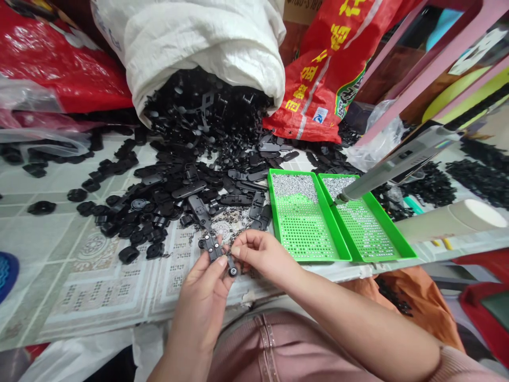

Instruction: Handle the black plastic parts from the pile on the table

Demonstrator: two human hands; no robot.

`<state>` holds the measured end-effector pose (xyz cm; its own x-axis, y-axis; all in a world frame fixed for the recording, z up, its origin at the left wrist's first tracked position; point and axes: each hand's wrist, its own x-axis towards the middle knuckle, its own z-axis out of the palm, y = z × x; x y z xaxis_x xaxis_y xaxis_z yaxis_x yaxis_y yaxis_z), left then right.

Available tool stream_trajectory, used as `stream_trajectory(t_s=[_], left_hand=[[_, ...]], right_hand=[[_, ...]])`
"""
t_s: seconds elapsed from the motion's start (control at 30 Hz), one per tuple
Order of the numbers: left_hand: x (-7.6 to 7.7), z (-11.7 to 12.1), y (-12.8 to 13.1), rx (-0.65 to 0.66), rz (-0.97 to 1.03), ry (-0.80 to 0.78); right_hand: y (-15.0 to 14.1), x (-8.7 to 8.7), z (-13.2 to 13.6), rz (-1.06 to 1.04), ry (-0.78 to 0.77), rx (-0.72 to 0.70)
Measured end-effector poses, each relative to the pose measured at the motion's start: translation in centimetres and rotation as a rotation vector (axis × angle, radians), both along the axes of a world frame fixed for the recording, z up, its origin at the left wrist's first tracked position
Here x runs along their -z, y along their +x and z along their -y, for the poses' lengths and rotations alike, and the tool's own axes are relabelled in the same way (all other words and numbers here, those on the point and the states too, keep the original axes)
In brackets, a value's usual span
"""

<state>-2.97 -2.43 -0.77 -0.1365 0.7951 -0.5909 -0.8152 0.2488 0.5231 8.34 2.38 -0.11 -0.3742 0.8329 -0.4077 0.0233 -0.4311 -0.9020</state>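
My left hand [204, 294] is closed around a black plastic assembly [212, 244] with silver screw heads and small round wheels at its ends. Thumb and fingers grip its lower part just above the table's near edge. My right hand [267, 258] touches or nearly touches its right side, thumb and index finger pinched together. Whatever lies in that pinch is too small to make out. Loose black plastic parts [191, 188], flat bars and round wheels among them, are heaped just beyond both hands.
Two green perforated trays [345, 249] of small silver screws stand at right. An electric screwdriver [392, 159] slants over the right tray. Behind, a white sack [207, 37] spills black parts beside a red bag [318, 79]. A pale cylinder [445, 223] lies at far right.
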Motion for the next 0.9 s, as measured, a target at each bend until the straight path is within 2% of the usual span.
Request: stream_trajectory(t_s=[0.27,0.43,0.67,0.8,0.9], left_hand=[[-0.2,-0.1,0.3,0.003,0.027,-0.064],[0.2,0.2,0.3,0.036,0.003,-0.03],[0.1,0.2,0.4,0.011,-0.032,0.0],[0.0,0.3,0.7,-0.011,-0.063,-0.001],[-0.1,0.4,0.6,-0.029,-0.076,0.019]], right_hand=[[0.2,0.6,1.1,0.036,0.135,0.068],[0.3,0.3,1.1,0.009,0.095,0.081],[0.2,0.3,0.9,-0.019,0.038,0.054],[0.3,0.3,1.0,0.063,0.106,0.039],[0.6,-0.1,1.1,0.244,0.33,-0.025]])
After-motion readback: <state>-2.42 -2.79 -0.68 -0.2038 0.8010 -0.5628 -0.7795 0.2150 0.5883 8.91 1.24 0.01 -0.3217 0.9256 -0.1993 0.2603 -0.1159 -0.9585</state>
